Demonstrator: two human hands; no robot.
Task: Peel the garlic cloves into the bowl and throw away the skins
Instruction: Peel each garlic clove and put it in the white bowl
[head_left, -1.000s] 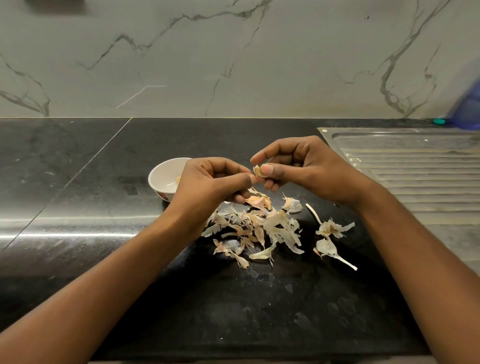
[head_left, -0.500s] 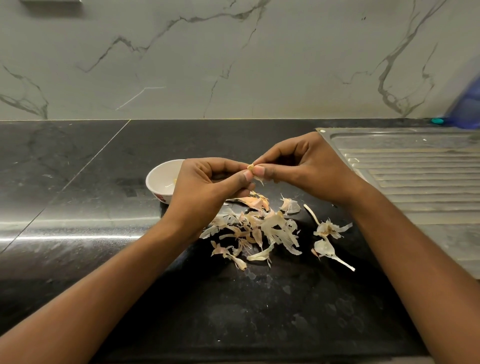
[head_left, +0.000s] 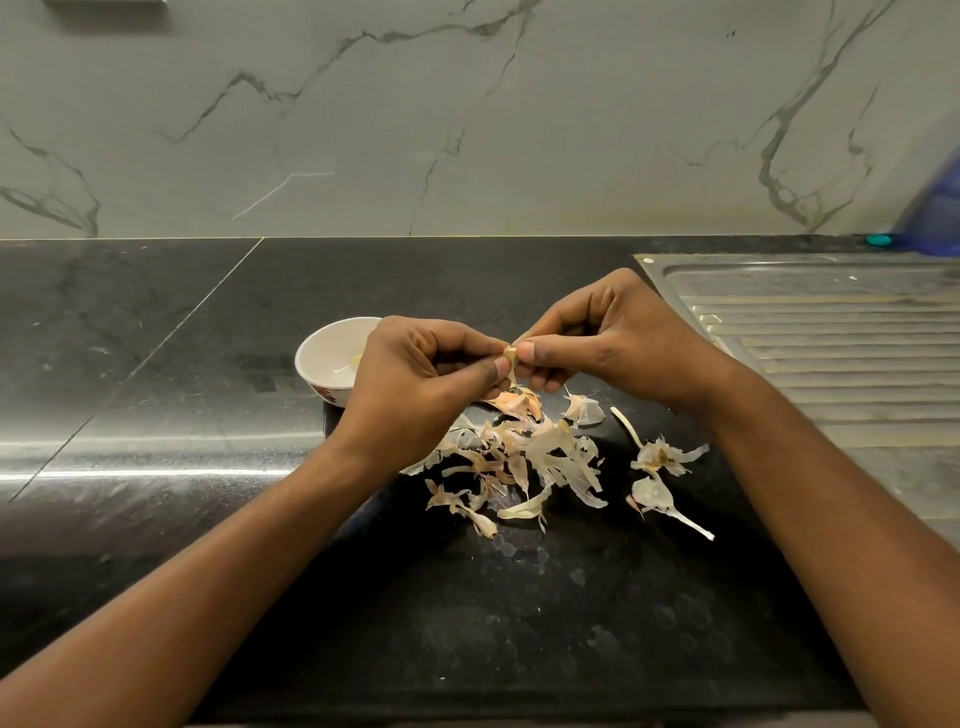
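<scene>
Spanning the backdrop, a veined marble wall rises behind a polished black stone counter and a ribbed steel drainboard at right. A person's left hand and right hand meet above the counter, fingers curled. Papery, curling skins lie scattered beneath them; a round white bowl sits just behind the left hand. Pinched between both hands' thumbs and fingertips: one small, pale garlic clove.

L hand, R hand, forearms bare.
</scene>
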